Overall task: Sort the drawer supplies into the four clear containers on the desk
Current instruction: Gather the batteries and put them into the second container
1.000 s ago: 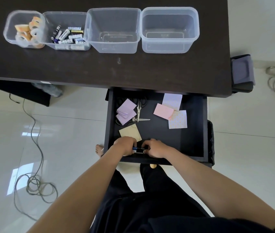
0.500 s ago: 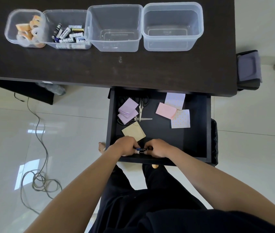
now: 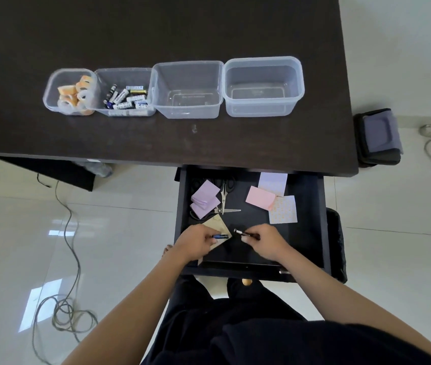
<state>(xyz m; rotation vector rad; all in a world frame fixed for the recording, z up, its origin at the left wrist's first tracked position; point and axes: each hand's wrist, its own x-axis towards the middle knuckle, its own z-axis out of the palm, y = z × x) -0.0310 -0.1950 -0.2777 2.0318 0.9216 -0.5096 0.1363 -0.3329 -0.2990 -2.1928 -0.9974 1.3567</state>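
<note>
Left hand (image 3: 196,243) grips a small blue battery (image 3: 221,236), fingers curled round its near end, the far end poking out toward the middle of the drawer. Right hand (image 3: 264,242) pinches a second battery, dark with a silver cap (image 3: 243,233), fingers likewise curled on it. A second ago both hands were bunched together over one spot at the drawer's front edge; now they are drawn apart, one battery each, a clear gap between the two tips. Reads as the pick-up done and the carry about to start, though neither hand is clear of the drawer yet.

Under the left hand lies a tan sticky-note pad (image 3: 218,225), partly covered. Further back in the drawer (image 3: 312,219): a pair of purple sticky-note pads (image 3: 205,198), scissors (image 3: 225,196) just beside them, a pink pad (image 3: 260,197) overlapping a pale lilac pad (image 3: 272,181) and a patterned pad (image 3: 283,209).

Up on the desk (image 3: 156,143), four clear containers in a row. Leftmost tub (image 3: 51,101) holds tape rolls (image 3: 76,94); second tub (image 3: 125,73) holds batteries (image 3: 126,97), the likely destination for these two. Third container (image 3: 188,89) and fourth container (image 3: 263,86) hold nothing yet. Judgement: batteries nearly finished; pads and scissors remain.
</note>
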